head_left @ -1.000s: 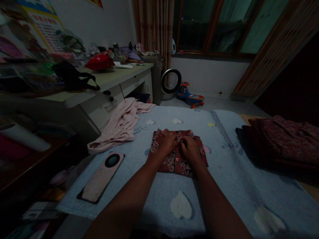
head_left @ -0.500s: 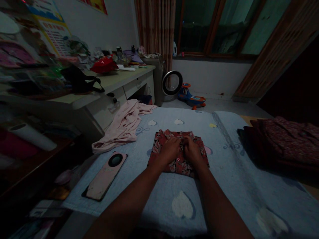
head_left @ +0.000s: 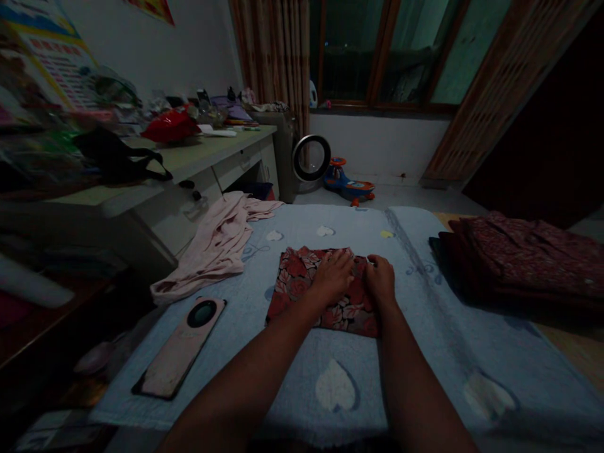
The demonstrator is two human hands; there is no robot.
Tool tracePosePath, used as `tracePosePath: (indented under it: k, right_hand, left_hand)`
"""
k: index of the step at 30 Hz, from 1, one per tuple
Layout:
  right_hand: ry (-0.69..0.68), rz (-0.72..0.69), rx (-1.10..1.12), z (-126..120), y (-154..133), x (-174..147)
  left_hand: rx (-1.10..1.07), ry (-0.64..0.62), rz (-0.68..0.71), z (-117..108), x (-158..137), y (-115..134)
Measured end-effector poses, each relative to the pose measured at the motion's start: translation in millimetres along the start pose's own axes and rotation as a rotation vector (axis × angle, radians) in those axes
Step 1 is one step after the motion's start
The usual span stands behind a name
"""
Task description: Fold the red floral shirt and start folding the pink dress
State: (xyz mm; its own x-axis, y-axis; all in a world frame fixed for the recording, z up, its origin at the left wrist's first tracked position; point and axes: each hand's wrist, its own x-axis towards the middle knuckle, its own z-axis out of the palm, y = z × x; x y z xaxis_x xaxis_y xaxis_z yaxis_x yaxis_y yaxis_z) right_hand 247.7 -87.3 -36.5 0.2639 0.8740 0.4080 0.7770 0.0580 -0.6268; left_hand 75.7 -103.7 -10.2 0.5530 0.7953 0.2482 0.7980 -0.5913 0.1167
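Observation:
A folded floral shirt (head_left: 291, 290), red and black with pale leaves, lies on the light-blue bed cover (head_left: 425, 352). My left hand (head_left: 334, 275) rests palm down across its upper middle, fingers stretched out. At the shirt's right edge is my right hand (head_left: 381, 280), its fingers curled against the cloth with the thumb side turned inward. Part of the shirt is hidden beneath both hands and the left forearm.
Left of the shirt lie a pink phone (head_left: 182, 346) and a crumpled pale-pink garment (head_left: 212, 242). Stacked dark-red clothes (head_left: 528, 258) sit at the right. Beyond the bed are a cluttered desk (head_left: 198, 160) and a blue-orange ride-on toy (head_left: 346, 182).
My hands, close together over the shirt's middle before, have moved apart. The left now lies flatter; the right has shifted to the right edge. The view has turned slightly right.

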Motion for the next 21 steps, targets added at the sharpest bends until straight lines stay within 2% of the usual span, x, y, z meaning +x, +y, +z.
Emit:
tracePosePath:
  k: [4,9,13,16,19,21]
  right_hand:
    - [-0.1,-0.011,-0.042,7,13,0]
    - [-0.057,-0.018,-0.092,12,17,-1]
    - [-0.02,-0.01,-0.141,6,10,-3]
    - [0.004,-0.071,-0.182,-2,-4,-2]
    - [-0.108,-0.21,-0.119,-5,-25,-4]
    - [-0.239,-0.331,-0.061,-1,-39,-9]
  left_hand:
    - [-0.026,-0.088,-0.065,21,1,-11]
    - [-0.033,-0.105,-0.07,28,0,-14]
    - [-0.071,-0.121,-0.072,23,-1,-12]
    - [-0.159,-0.118,-0.058,14,1,-13]
    - [-0.286,-0.034,-0.052,1,7,-23]
    - [-0.299,0.075,-0.135,-9,12,-36]
